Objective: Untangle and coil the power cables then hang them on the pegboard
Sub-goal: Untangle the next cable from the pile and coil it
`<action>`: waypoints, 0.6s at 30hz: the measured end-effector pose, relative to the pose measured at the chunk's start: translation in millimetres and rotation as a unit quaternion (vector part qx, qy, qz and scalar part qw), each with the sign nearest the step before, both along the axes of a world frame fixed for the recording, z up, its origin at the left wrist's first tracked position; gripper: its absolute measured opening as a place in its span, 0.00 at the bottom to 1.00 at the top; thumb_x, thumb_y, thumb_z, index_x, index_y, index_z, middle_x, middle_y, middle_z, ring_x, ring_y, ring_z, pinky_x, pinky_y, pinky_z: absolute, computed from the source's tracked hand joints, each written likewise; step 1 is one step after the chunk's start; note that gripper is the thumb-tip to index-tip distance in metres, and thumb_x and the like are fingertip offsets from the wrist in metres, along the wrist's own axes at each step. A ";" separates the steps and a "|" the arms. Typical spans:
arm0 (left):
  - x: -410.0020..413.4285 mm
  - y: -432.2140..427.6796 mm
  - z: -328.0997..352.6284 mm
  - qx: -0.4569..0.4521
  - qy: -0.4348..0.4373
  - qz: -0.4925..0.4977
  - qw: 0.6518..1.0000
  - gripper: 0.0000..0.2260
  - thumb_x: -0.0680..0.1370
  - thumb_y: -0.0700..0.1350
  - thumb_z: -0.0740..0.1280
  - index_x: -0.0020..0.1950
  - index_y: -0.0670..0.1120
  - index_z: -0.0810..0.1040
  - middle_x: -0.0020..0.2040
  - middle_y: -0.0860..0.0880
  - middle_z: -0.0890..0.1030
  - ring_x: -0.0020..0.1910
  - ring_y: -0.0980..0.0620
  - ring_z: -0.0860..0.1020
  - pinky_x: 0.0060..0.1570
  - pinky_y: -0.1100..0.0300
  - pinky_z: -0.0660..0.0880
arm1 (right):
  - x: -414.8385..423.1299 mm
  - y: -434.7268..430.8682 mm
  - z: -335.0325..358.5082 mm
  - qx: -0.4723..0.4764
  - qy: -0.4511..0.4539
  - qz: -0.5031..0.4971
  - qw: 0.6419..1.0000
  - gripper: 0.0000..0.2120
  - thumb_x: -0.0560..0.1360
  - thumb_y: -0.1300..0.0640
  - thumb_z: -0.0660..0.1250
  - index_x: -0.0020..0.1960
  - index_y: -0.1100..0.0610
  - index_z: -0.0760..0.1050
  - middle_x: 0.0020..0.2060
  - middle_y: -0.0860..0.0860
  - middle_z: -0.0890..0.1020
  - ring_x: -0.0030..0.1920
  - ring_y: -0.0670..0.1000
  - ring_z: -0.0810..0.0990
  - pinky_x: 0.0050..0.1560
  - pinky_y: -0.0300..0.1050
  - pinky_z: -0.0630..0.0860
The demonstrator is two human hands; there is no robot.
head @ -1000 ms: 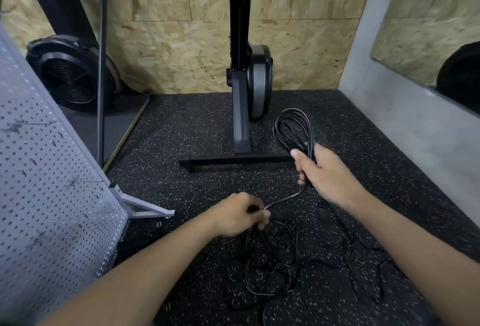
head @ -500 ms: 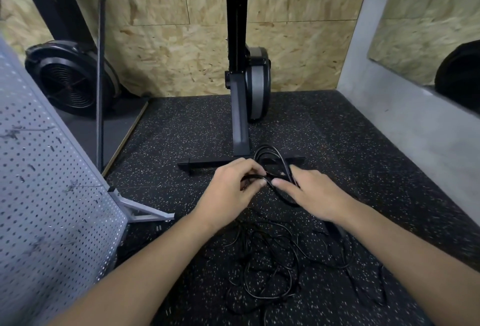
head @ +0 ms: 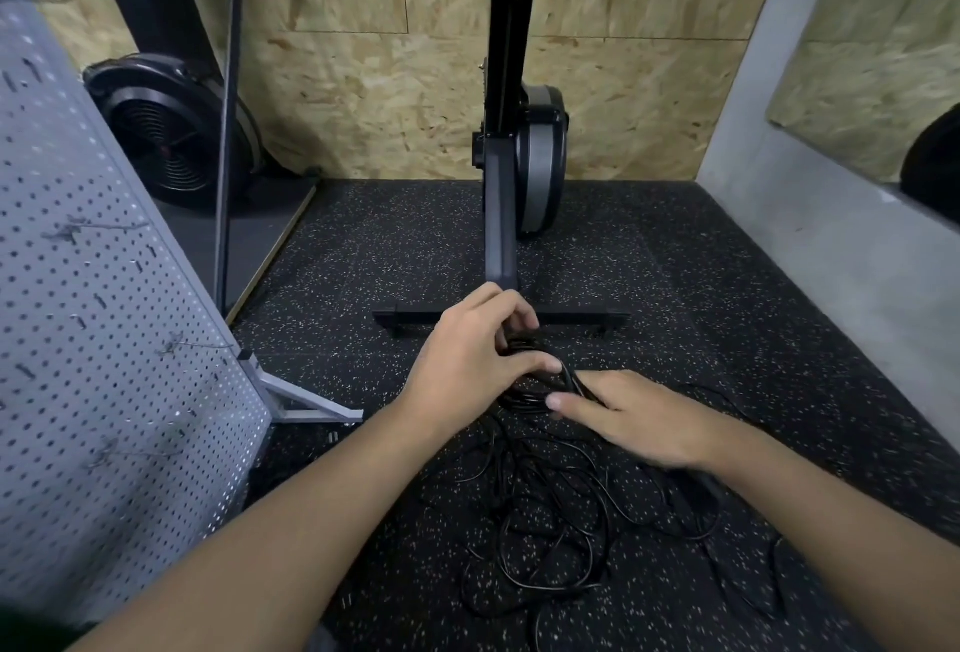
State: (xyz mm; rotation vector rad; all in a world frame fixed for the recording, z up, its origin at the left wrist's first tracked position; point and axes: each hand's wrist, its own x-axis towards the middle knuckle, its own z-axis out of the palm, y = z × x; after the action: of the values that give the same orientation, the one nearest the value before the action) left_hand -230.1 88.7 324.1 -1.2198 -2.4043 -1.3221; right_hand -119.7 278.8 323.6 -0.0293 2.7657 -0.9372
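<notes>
A small coil of black power cable sits low over the speckled floor between my two hands. My left hand curls round the coil's far side, its fingers wrapped over the loops. My right hand lies on the coil's near right side, thumb and fingers closed on the strands. Below the hands a loose tangle of black cable spreads over the floor, one strand running up into the coil. A grey pegboard with several small hooks stands tilted at the left.
A black exercise machine with a T-shaped foot stands just beyond my hands. A round black fan housing and a thin black pole are at the back left. A grey concrete ledge runs along the right. The pegboard's metal foot juts onto the floor.
My right hand brought the coil down from beside the machine toward the floor. My left hand left the tangle and took hold of the coil's far side.
</notes>
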 end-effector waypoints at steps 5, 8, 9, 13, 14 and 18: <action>-7.0 -10.0 -0.6 -0.001 -0.028 0.014 1.000 0.18 0.70 0.63 0.79 0.52 0.54 0.82 0.47 0.57 0.79 0.45 0.55 0.78 0.48 0.58 0.78 | -1.0 9.8 13.2 -0.040 0.062 -0.040 0.997 0.13 0.85 0.44 0.61 0.49 0.48 0.80 0.31 0.35 0.78 0.32 0.38 0.75 0.36 0.33 0.67; -6.2 -11.7 0.3 -0.011 -0.041 0.012 0.999 0.19 0.71 0.62 0.78 0.56 0.54 0.81 0.49 0.57 0.79 0.48 0.57 0.78 0.50 0.59 0.78 | 0.0 15.7 13.2 -0.076 0.059 -0.039 0.995 0.15 0.84 0.43 0.61 0.49 0.50 0.81 0.31 0.42 0.76 0.32 0.42 0.73 0.36 0.36 0.69; -5.2 -11.6 0.7 -0.021 -0.038 0.007 0.999 0.19 0.72 0.62 0.77 0.57 0.55 0.81 0.50 0.57 0.79 0.49 0.56 0.79 0.50 0.59 0.78 | 0.5 16.7 12.9 -0.077 0.053 -0.040 0.995 0.16 0.84 0.43 0.61 0.49 0.51 0.81 0.30 0.43 0.76 0.32 0.43 0.73 0.35 0.37 0.70; -1.2 -11.8 1.8 -0.076 -0.022 -0.013 0.997 0.17 0.77 0.57 0.76 0.63 0.57 0.78 0.54 0.58 0.78 0.48 0.58 0.79 0.51 0.56 0.80 | 1.1 23.1 13.2 -0.073 0.047 -0.046 0.995 0.17 0.84 0.43 0.61 0.47 0.52 0.81 0.28 0.40 0.74 0.30 0.40 0.72 0.34 0.34 0.69; 0.7 -11.2 2.6 -0.089 -0.024 -0.014 0.996 0.17 0.77 0.55 0.75 0.64 0.57 0.77 0.54 0.58 0.77 0.47 0.58 0.78 0.51 0.55 0.79 | 1.5 24.6 12.1 -0.072 0.046 -0.047 0.995 0.17 0.84 0.42 0.61 0.47 0.52 0.81 0.27 0.40 0.74 0.30 0.41 0.72 0.35 0.36 0.70; 7.2 -6.8 6.1 -0.130 -0.034 0.003 0.991 0.18 0.76 0.52 0.74 0.61 0.57 0.71 0.51 0.57 0.76 0.42 0.59 0.76 0.46 0.57 0.78 | 0.3 28.2 8.2 -0.073 0.040 -0.046 0.995 0.17 0.84 0.41 0.61 0.45 0.49 0.81 0.28 0.41 0.73 0.32 0.43 0.73 0.38 0.43 0.74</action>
State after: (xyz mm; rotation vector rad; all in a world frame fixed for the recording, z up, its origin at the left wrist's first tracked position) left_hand -222.9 81.9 330.2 -1.2420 -2.6938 -1.0904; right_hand -119.4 307.0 331.9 0.0392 2.7861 -1.1843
